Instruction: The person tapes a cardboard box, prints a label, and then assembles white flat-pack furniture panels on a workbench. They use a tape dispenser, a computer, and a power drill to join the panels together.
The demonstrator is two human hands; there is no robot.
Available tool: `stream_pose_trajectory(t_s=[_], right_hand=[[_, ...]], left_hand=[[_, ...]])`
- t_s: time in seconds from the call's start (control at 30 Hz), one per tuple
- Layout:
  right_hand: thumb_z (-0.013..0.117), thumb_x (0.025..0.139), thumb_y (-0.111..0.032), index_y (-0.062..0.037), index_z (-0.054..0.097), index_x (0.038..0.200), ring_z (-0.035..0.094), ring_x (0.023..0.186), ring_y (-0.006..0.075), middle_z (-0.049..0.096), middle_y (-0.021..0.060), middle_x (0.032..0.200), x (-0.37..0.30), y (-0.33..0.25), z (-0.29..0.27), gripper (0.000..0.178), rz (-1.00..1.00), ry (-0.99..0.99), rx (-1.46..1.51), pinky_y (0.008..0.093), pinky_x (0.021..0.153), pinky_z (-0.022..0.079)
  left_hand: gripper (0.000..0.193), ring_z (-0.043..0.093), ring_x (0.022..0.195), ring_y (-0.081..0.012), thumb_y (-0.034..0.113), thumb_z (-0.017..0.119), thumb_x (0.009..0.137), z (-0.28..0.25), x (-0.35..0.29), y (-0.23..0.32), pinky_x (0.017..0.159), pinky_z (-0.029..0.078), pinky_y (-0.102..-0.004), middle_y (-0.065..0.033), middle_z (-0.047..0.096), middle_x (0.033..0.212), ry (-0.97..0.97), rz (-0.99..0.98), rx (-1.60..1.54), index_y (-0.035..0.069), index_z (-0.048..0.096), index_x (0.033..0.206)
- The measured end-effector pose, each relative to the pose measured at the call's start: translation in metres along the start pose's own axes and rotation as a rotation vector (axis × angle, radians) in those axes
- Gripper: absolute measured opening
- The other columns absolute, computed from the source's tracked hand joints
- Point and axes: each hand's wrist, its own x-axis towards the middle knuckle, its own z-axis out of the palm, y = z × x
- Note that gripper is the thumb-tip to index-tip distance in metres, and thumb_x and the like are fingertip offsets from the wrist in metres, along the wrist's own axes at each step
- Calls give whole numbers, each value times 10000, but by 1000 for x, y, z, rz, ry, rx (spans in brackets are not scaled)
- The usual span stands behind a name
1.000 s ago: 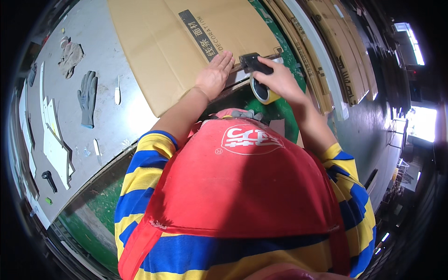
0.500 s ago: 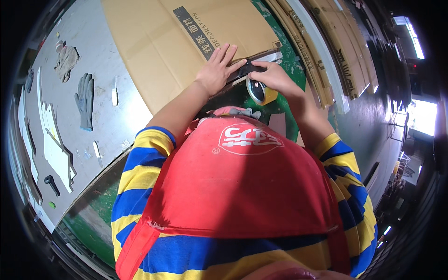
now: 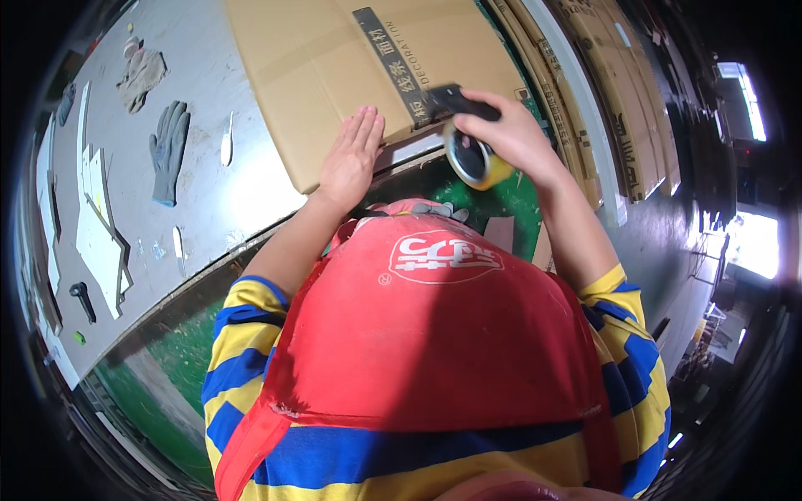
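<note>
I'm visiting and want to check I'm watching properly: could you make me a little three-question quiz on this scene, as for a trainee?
1. What do the fingers of the right hand hold?
a) a cup
b) a tape dispenser
c) a brush

2. True or false: the left hand grips a hammer.

3. Fill in: in the picture, the gray glove with spread-out fingers lies to the ____ of the large cardboard.

Key:
1. b
2. False; it is laid flat over the cardboard's near edge.
3. left
</note>
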Motion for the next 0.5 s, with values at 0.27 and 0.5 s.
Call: stream_pose_trajectory(t_s=[0.27,0.5], right_hand=[[706,741,-394,20,589,1252,681,863,183,709,159,933,38,8,70,668,-48,-34,-297,266,812,497],[698,756,-333,24,539,1286,678,983,264,677,238,1015,-15,44,68,658,-59,-32,18,324,867,495]], left_hand=[[435,427,1325,-289,134,569,901,7,-3,4,1112,338,-400,-143,482,1402,138,4,-28,6,511,1313],[472,404,1346,-285,105,551,881,10,-2,1,1129,319,-392,-137,462,1424,107,1,6,30,496,1343]])
